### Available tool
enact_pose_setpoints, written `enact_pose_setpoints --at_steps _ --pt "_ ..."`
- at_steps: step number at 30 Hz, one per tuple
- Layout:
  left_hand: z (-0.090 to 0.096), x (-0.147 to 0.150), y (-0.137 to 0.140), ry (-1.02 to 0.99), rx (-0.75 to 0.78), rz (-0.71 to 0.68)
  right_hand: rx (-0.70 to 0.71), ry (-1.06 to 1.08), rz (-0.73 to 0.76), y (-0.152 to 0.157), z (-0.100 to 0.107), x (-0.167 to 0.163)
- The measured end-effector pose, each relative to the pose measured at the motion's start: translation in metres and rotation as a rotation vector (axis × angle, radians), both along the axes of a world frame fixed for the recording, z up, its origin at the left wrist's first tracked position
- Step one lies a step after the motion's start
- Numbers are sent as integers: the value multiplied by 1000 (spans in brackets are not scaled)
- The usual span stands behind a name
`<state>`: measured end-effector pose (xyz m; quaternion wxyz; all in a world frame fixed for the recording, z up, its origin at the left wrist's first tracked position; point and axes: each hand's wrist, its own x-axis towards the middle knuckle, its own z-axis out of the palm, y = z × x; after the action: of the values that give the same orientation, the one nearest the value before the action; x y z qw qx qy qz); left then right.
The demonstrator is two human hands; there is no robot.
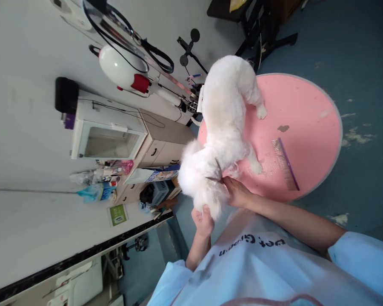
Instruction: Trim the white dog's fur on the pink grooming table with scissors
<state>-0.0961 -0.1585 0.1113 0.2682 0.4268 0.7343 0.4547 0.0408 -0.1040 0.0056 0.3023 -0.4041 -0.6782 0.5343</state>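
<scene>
A white fluffy dog (225, 106) stands on a round pink grooming table (306, 114), its head turned toward me. My left hand (203, 221) is closed on the fur at the near end of the dog's head, thumb on top; whether it grips muzzle or ear cannot be made out. Scissors (214, 178) are in my right hand (238, 192), fingers wrapped around the handles. Their dark blades are apart and lie against the fur beside the head and neck. A metal comb with a purple spine (285, 163) lies on the table, right of the dog's front leg.
A white and red dryer (123, 66) on an arm hangs at upper left. Behind the dog, a white glass-door cabinet (111, 138) stands on drawers (161, 153). A black stand (271, 40) is on the blue floor beyond the table. Loose fur clippings (234, 170) lie near the front leg.
</scene>
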Motion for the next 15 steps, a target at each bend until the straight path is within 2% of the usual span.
enact_pose_setpoints --at_steps 4,8,15 --pt "1 2 0 5 18 -12 -72 -13 -6 -1 -2 0" --pt "4 4 1 4 12 -29 -40 -43 -2 -1 0 3" --pt "6 7 3 -8 18 -50 -70 -82 25 0 6 14"
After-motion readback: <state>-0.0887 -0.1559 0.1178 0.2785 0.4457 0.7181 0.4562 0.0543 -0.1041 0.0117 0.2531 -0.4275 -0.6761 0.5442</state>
